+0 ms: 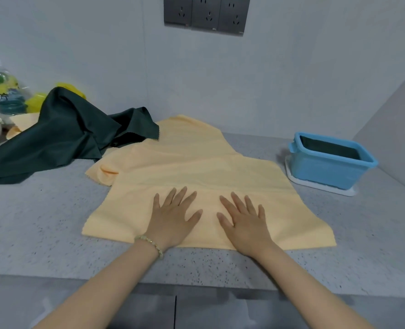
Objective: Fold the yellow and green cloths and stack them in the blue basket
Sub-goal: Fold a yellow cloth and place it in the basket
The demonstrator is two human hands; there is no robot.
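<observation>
- The green cloth (61, 136) lies bunched, left of the yellow cloth (196, 167), not folded yet.
- The left hand (173, 217) and right hand (244, 222) lie flat and wide on it, likely to smooth it.
- The blue basket (327, 172) waits right of the yellow cloth, ready for the stack.
</observation>
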